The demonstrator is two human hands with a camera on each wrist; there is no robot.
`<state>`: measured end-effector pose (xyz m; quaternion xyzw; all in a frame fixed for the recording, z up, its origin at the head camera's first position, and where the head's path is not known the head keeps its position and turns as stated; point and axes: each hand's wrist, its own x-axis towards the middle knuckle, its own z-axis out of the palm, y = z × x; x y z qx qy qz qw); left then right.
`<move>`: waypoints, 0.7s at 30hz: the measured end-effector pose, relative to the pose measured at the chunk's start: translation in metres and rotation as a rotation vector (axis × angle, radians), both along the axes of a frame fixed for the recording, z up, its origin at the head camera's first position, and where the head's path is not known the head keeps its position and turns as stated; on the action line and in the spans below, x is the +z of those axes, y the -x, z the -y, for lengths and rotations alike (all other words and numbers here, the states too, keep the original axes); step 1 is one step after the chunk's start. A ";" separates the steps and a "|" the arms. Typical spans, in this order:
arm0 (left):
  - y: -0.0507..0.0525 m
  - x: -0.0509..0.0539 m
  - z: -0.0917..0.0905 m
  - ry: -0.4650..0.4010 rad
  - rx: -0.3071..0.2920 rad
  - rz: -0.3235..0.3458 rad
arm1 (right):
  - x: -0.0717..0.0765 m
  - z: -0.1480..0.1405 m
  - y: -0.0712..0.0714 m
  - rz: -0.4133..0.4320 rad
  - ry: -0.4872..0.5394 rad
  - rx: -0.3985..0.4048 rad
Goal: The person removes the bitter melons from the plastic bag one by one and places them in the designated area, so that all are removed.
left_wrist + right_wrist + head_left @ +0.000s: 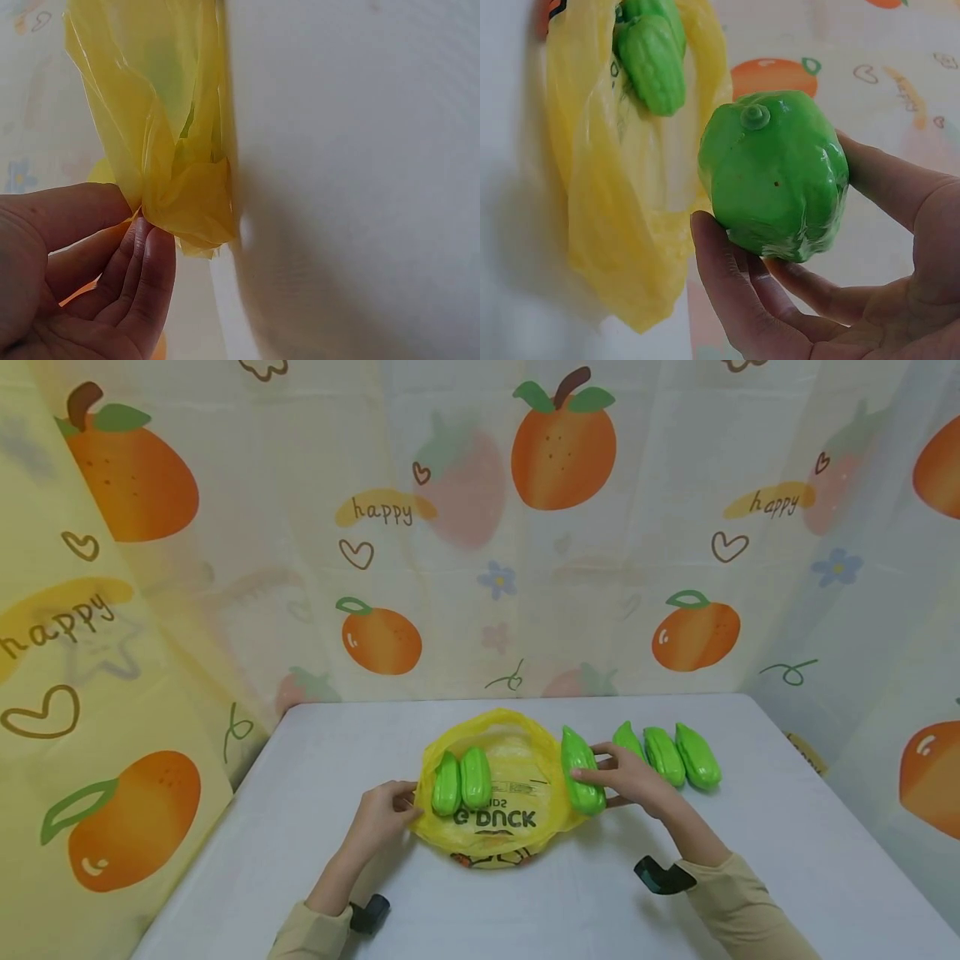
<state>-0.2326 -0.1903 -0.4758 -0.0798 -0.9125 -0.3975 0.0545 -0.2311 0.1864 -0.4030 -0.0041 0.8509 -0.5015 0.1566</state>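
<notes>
Head view: the right hand [637, 781] had a long, glossy green, ridged vegetable [579, 768] clasped, its long axis running away from the person, and a thin yellow plastic bag [521, 753] gaped just left of that grip! Left wrist: the left hand [112, 307], farther from the vegetable, pinched the bag's edge. Right wrist: thumb and fingers cradled the vegetable's nubbed end.

Glossy green vegetables [699, 757], yellow bag [517, 743], orange-fruit-printed backdrop [465, 602], white tabletop [300, 827].
</notes>
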 end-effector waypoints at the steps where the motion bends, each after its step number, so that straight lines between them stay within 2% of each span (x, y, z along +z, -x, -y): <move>1: 0.000 0.000 0.000 0.000 -0.002 -0.001 | 0.000 -0.001 -0.001 0.001 0.002 -0.003; 21: -0.001 0.003 -0.001 0.006 0.001 0.014 | -0.012 -0.032 -0.010 0.031 -0.025 -0.021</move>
